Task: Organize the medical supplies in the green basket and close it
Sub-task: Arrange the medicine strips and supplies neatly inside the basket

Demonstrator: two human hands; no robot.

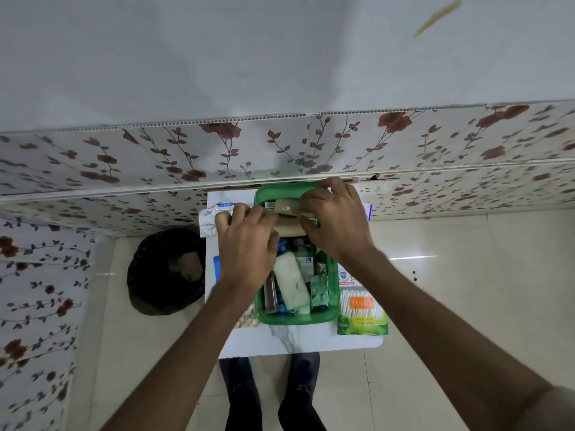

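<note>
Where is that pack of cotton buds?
In the head view, the cotton buds pack lies on the table's right side, just beside the green basket.

Both forearms are bare from wrist to past the elbow, and the left hand and right hand wear no gloves, rings or watch. A pale greyish sleeve edge shows at lower right (blurred). Dark trousers and dark footwear appear at bottom centre.

1 green basket on 1 tabletop. 2 hands: left, right. 2 tan bandage rolls in basket, 1 white gauze roll, 1 cotton bud pack beside basket, 1 pill strip, 1 black bin on floor.
</note>
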